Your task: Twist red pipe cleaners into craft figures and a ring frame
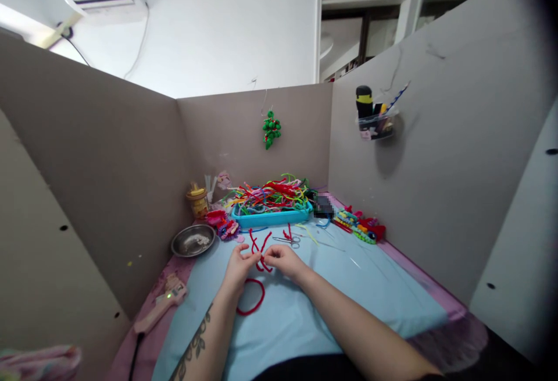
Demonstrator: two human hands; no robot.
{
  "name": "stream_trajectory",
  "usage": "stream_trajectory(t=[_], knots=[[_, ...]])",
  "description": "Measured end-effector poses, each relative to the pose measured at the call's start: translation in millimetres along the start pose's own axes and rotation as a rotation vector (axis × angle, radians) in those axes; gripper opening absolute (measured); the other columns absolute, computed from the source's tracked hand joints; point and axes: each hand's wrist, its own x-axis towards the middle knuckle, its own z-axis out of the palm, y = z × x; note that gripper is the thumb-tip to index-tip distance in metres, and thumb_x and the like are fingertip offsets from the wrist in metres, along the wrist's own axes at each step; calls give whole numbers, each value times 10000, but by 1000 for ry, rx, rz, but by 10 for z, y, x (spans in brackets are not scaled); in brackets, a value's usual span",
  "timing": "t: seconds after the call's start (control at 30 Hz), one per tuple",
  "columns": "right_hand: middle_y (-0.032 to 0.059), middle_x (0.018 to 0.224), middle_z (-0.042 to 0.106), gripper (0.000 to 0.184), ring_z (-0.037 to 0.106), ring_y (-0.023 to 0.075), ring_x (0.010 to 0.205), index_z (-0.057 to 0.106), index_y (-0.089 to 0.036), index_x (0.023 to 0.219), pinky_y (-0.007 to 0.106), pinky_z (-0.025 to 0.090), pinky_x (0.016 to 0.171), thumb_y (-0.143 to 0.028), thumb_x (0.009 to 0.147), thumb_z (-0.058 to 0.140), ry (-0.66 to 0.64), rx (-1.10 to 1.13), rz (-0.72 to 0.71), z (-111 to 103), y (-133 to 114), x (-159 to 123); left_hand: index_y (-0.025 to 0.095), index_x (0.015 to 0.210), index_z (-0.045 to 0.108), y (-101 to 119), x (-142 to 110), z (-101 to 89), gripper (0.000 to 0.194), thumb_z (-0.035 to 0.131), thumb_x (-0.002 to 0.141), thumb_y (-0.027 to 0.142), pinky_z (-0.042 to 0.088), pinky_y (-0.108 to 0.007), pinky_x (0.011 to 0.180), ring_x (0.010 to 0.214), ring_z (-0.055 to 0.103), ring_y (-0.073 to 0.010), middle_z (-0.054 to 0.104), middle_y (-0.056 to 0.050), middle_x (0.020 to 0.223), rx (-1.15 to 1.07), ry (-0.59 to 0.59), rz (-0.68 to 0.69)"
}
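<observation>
Between my two hands is a set of crossed red pipe cleaners, their ends sticking out above and below the fingertips. My left hand pinches them from the left with thumb and finger. From the right, my right hand grips the same crossing point, its fingers curled in. A ring of red pipe cleaner lies on the cloth just below my left hand. Beyond my right hand rest small scissors, with a short red piece beside them.
A blue tray heaped with coloured pipe cleaners stands at the back. At left are a metal bowl, a jar and a glue gun with a lit green light. Colourful fuzzy crafts lie at right. Grey panels enclose the table.
</observation>
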Motion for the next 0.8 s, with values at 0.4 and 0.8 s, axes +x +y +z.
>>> stream_trajectory(t=[0.4, 0.8], knots=[[-22, 580, 576, 285, 455, 91, 537, 621, -149, 682, 224, 328, 552, -423, 648, 690, -43, 123, 63, -62, -29, -8, 141, 1068, 445, 23, 110, -146, 652, 808, 535, 234, 351, -184, 468, 470, 512, -76, 576, 49, 587, -168, 5, -192], [69, 958, 636, 283, 566, 186, 841, 607, -188, 973, 295, 435, 683, -349, 744, 565, 259, -106, -70, -148, -41, 25, 185, 896, 416, 22, 140, -174, 467, 743, 582, 299, 371, -204, 522, 517, 533, -96, 559, 56, 606, -67, 48, 59]])
